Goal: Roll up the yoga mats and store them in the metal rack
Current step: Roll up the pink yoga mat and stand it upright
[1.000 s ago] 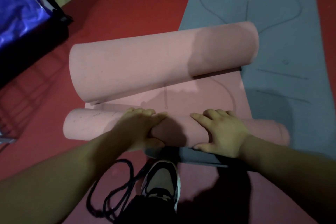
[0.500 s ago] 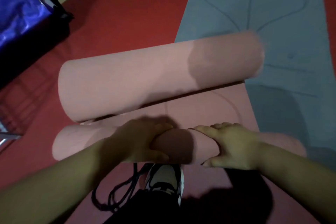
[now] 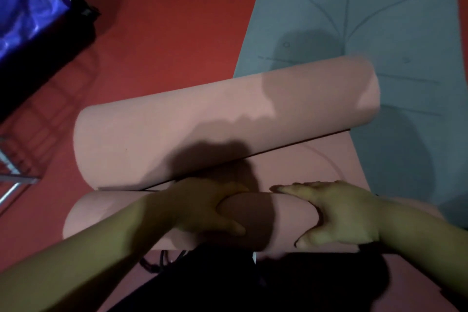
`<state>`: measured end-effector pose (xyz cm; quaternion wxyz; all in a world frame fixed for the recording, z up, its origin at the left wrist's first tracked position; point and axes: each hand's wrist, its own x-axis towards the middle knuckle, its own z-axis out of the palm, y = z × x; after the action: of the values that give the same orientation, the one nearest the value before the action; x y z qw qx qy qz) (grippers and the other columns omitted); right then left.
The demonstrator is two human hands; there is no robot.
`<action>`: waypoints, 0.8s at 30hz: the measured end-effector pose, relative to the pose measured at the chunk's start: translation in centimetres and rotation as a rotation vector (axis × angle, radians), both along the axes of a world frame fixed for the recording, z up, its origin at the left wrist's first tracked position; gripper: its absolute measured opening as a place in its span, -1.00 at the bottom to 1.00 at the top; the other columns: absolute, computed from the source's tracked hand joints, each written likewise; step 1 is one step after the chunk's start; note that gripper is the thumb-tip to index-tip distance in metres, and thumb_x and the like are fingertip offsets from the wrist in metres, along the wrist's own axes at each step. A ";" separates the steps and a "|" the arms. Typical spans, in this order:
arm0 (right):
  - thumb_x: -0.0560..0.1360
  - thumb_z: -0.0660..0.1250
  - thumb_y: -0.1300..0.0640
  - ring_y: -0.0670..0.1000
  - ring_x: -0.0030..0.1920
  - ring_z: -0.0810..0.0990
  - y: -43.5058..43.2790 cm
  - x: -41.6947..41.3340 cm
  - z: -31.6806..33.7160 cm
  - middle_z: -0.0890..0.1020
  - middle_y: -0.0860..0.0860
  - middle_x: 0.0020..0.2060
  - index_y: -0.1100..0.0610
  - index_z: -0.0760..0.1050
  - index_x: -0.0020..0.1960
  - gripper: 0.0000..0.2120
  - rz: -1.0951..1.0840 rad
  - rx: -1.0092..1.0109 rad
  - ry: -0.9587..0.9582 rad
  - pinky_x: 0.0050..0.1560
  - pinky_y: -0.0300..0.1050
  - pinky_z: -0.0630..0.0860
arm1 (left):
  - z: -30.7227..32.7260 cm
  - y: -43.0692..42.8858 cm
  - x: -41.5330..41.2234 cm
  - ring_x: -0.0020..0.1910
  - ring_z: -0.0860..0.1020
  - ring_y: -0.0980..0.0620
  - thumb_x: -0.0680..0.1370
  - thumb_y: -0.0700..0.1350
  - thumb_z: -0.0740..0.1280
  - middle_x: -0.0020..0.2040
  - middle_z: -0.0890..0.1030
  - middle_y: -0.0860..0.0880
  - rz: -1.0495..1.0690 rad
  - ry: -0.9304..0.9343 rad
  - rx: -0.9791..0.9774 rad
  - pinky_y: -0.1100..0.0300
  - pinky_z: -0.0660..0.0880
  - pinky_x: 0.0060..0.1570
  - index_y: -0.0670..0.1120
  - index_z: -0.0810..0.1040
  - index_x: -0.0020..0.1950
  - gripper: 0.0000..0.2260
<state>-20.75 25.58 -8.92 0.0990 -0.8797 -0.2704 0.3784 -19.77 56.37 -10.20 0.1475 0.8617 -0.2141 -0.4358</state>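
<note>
Under the fingers of left hand (image 3: 202,210) and right hand (image 3: 342,213), clamped on the pink mat (image 3: 293,223), rolling looks midway, likely needing a forward push toward its curled end (image 3: 177,134).

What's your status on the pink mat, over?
Left hand and right hand gripping the pink roll. Mat's far end curled up, directly ahead. Grey mat flat alongside.

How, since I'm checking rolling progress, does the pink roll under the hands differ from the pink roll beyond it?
The near roll is thinner than the far roll. The left hand and right hand both grip the near roll; the far roll is untouched. The near roll lies nearly level in view; the far roll slants. Both are pink, with a flat pink strip between them.
</note>
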 end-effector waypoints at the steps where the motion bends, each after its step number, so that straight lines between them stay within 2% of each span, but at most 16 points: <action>1: 0.30 0.17 -0.60 0.04 0.35 0.41 0.2 -0.5 0.1 0.35 -0.10 0.38 -0.40 -0.20 0.55 -0.04 0.010 -0.018 -0.015 0.34 -0.01 0.34 | 0.1 0.0 0.2 0.33 0.52 0.07 0.39 0.47 0.38 0.41 0.51 0.16 0.013 0.025 0.011 0.14 0.43 0.32 0.35 0.14 0.54 -0.21; 3: 0.31 0.19 -0.61 0.07 0.27 0.51 0.2 -2.0 -0.7 0.46 -0.06 0.34 -0.34 0.00 0.58 -0.07 -0.031 0.023 -0.178 0.23 0.12 0.46 | 0.2 0.1 0.4 0.35 0.50 0.08 0.39 0.44 0.41 0.42 0.50 0.16 0.042 0.083 0.016 0.16 0.41 0.34 0.34 0.18 0.55 -0.21; 5: 0.29 0.23 -0.60 0.09 0.17 0.61 0.3 -3.6 -1.5 0.57 -0.03 0.27 -0.25 0.17 0.56 -0.07 -0.075 0.042 -0.284 0.07 0.14 0.56 | 0.3 -0.1 0.5 0.35 0.49 0.08 0.39 0.43 0.42 0.43 0.49 0.17 0.032 0.096 0.026 0.18 0.39 0.34 0.32 0.19 0.55 -0.20; 7: 0.27 0.24 -0.62 0.07 0.15 0.62 -0.1 -3.9 -2.7 0.59 -0.06 0.26 -0.24 0.17 0.56 -0.04 -0.103 0.074 -0.297 0.05 0.11 0.57 | 0.3 -0.7 0.5 0.38 0.48 0.04 0.37 0.52 0.33 0.45 0.47 0.14 -0.016 0.045 0.064 0.13 0.39 0.36 0.31 0.15 0.57 -0.17; 9: 0.26 0.20 -0.65 0.04 0.24 0.56 -0.3 -3.1 -3.0 0.52 -0.11 0.32 -0.29 0.02 0.57 -0.01 -0.100 0.060 -0.227 0.18 0.09 0.50 | -0.2 -0.9 0.6 0.46 0.39 -0.04 0.31 0.65 0.06 0.54 0.36 0.08 -0.057 -0.069 0.137 0.01 0.33 0.43 0.29 0.11 0.59 -0.09; 11: 0.26 0.16 -0.65 -0.01 0.34 0.45 -0.4 -1.9 -3.1 0.41 -0.16 0.39 -0.34 -0.12 0.56 0.00 -0.062 0.033 -0.132 0.32 0.00 0.37 | -0.8 -1.0 0.8 0.55 0.23 -0.13 0.22 0.70 -0.28 0.62 0.18 0.00 0.038 -0.218 0.221 -0.11 0.17 0.52 0.26 0.03 0.62 0.04; 12: 0.25 0.16 -0.65 -0.03 0.36 0.42 -0.4 -1.5 -3.2 0.39 -0.18 0.40 -0.35 -0.14 0.56 0.01 -0.048 0.028 -0.113 0.35 -0.02 0.33 | -1.1 -1.0 0.8 0.59 0.12 -0.16 0.20 0.69 -0.37 0.65 0.08 -0.04 0.100 -0.291 0.258 -0.15 0.06 0.55 0.25 -0.02 0.63 0.07; 14: 0.25 0.17 -0.64 -0.04 0.36 0.41 -0.2 -0.9 -3.4 0.39 -0.19 0.39 -0.36 -0.12 0.57 0.00 -0.037 0.032 -0.097 0.37 -0.03 0.32 | -1.7 -1.0 0.9 0.62 -0.10 -0.24 0.24 0.67 -0.33 0.67 -0.12 -0.08 0.200 -0.380 0.308 -0.23 -0.15 0.54 0.26 -0.10 0.62 0.01; 16: 0.25 0.18 -0.63 -0.05 0.35 0.41 -0.2 -0.2 -3.6 0.41 -0.19 0.36 -0.37 -0.11 0.56 -0.01 -0.033 0.045 -0.077 0.36 -0.02 0.34 | -1.9 -1.0 1.1 0.61 -0.20 -0.30 0.29 0.65 -0.23 0.66 -0.23 -0.09 0.270 -0.423 0.318 -0.29 -0.18 0.53 0.27 -0.12 0.61 -0.06; 19: 0.27 0.20 -0.64 -0.07 0.35 0.42 -0.2 0.9 -3.9 0.44 -0.20 0.32 -0.38 -0.07 0.55 -0.04 -0.024 0.066 -0.022 0.36 -0.03 0.35 | -2.2 -0.7 1.4 0.61 -0.16 -0.32 0.37 0.59 -0.23 0.66 -0.21 -0.11 0.248 -0.507 0.341 -0.32 -0.13 0.53 0.26 -0.10 0.59 -0.16; 24: 0.27 0.26 -0.60 -0.11 0.34 0.41 -0.2 2.3 -4.0 0.45 -0.24 0.31 -0.44 0.01 0.51 -0.10 -0.063 0.110 0.089 0.38 -0.11 0.33 | -1.9 -0.8 1.9 0.63 -0.11 -0.25 0.39 0.51 -0.29 0.67 -0.16 -0.09 0.266 -0.510 0.349 -0.29 -0.10 0.54 0.24 -0.02 0.60 -0.19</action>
<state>-18.42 25.35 -12.92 0.1712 -0.8633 -0.2581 0.3985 -17.90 55.61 -12.06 -0.0050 0.9756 -0.0519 -0.2133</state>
